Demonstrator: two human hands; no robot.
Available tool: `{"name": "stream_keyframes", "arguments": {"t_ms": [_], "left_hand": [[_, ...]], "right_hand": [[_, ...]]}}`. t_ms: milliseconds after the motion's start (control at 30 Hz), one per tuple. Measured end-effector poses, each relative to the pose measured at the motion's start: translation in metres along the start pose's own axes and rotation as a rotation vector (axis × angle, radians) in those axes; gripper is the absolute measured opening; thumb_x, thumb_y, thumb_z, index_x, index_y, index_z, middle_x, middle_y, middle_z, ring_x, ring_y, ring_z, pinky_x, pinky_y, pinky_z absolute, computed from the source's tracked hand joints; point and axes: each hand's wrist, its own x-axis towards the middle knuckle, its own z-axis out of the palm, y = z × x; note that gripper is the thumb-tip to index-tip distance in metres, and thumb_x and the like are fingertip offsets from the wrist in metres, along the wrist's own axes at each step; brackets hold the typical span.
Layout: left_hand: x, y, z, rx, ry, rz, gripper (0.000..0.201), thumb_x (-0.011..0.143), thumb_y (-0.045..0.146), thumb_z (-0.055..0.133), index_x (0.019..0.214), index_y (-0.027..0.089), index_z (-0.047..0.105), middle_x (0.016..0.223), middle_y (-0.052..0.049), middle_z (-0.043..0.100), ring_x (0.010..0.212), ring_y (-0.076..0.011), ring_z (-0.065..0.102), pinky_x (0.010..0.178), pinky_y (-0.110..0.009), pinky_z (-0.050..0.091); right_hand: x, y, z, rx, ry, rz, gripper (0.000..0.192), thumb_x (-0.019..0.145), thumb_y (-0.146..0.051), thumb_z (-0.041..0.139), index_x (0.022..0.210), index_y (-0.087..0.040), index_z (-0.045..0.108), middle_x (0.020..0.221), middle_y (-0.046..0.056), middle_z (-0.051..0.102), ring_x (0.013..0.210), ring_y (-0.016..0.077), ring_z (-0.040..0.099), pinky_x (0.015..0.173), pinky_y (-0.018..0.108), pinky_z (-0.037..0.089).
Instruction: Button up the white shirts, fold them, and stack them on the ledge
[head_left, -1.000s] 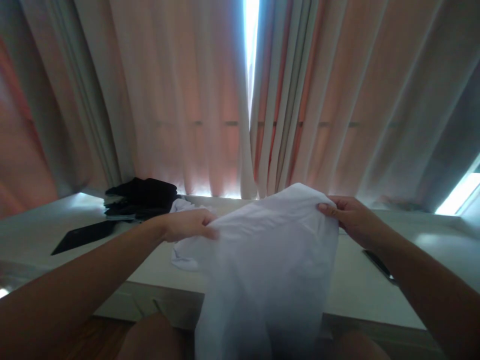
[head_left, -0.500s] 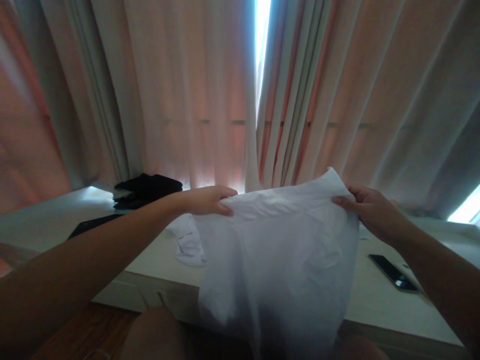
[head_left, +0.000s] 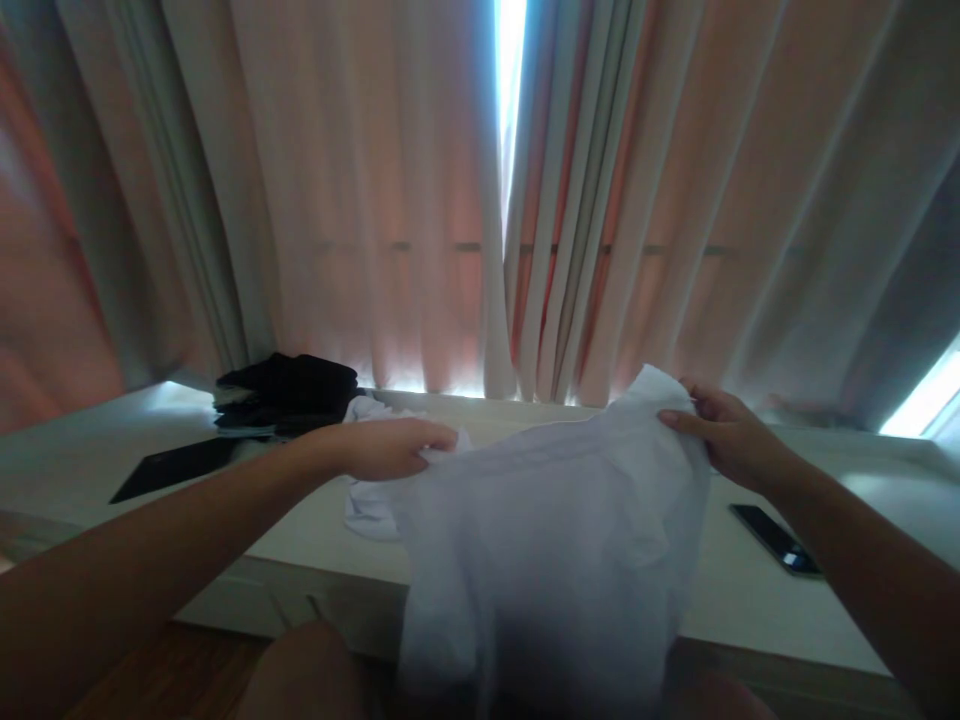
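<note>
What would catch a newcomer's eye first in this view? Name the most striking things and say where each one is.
The white garment dominates the lower middle, held up at its top edge by the left hand and right hand and hanging over the front of the pale ledge. Behind, a bright slit of daylight splits the pinkish curtains. A folded dark pile sits far left; a phone lies right.

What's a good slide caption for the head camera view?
Both hands, left hand and right hand, hold up a white garment over a pale table before drawn curtains.
</note>
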Motion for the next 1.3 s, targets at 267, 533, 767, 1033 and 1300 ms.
{"name": "stream_keyframes", "arguments": {"t_ms": [267, 533, 767, 1033, 1300], "left_hand": [[-0.037, 0.020, 0.040, -0.256, -0.015, -0.044, 0.032, 0.076, 0.005, 0.041, 0.101, 0.021, 0.054, 0.106, -0.004, 0.059, 0.102, -0.0203, 0.054, 0.093, -0.032, 0.043], [-0.059, 0.021, 0.052, -0.547, 0.021, -0.108, 0.031, 0.100, 0.041, 0.036, 0.101, 0.023, 0.062, 0.104, -0.004, 0.062, 0.099, -0.0200, 0.056, 0.092, -0.030, 0.043], [-0.073, 0.025, 0.056, -0.515, -0.079, -0.164, 0.022, 0.095, 0.036, 0.050, 0.098, 0.022, 0.067, 0.098, -0.002, 0.064, 0.089, -0.0174, 0.056, 0.082, -0.026, 0.044], [-0.079, 0.011, 0.090, -0.472, 0.046, -0.323, 0.022, 0.092, 0.041, 0.048, 0.099, 0.022, 0.055, 0.093, -0.002, 0.059, 0.087, -0.0187, 0.050, 0.079, -0.028, 0.042], [-0.079, 0.000, 0.106, -0.525, 0.131, -0.319, 0.042, 0.097, 0.056, 0.037, 0.120, 0.028, 0.058, 0.119, -0.005, 0.064, 0.111, -0.0255, 0.054, 0.098, -0.033, 0.043]], "right_hand": [[0.004, 0.021, -0.003, 0.009, -0.027, -0.037, 0.031, 0.071, -0.035, 0.083, 0.086, -0.025, 0.059, 0.075, -0.003, 0.062, 0.058, 0.0121, 0.058, 0.050, 0.022, 0.045], [0.008, 0.036, -0.010, 0.056, -0.206, -0.040, 0.029, 0.065, -0.045, 0.084, 0.070, -0.021, 0.068, 0.080, 0.005, 0.067, 0.060, 0.0158, 0.059, 0.050, 0.027, 0.042], [0.009, 0.037, 0.000, 0.153, -0.327, -0.032, 0.039, 0.075, -0.056, 0.070, 0.061, -0.021, 0.060, 0.057, 0.003, 0.054, 0.048, 0.0138, 0.049, 0.044, 0.026, 0.032], [0.006, 0.042, 0.009, -0.366, -0.307, -0.146, 0.046, 0.069, -0.047, 0.082, 0.061, -0.020, 0.045, 0.063, -0.003, 0.046, 0.057, 0.0110, 0.043, 0.052, 0.024, 0.032], [0.006, 0.042, 0.013, -0.532, -0.332, -0.104, 0.030, 0.088, -0.048, 0.064, 0.088, -0.020, 0.071, 0.081, 0.003, 0.066, 0.072, 0.0171, 0.058, 0.061, 0.026, 0.042]]}}
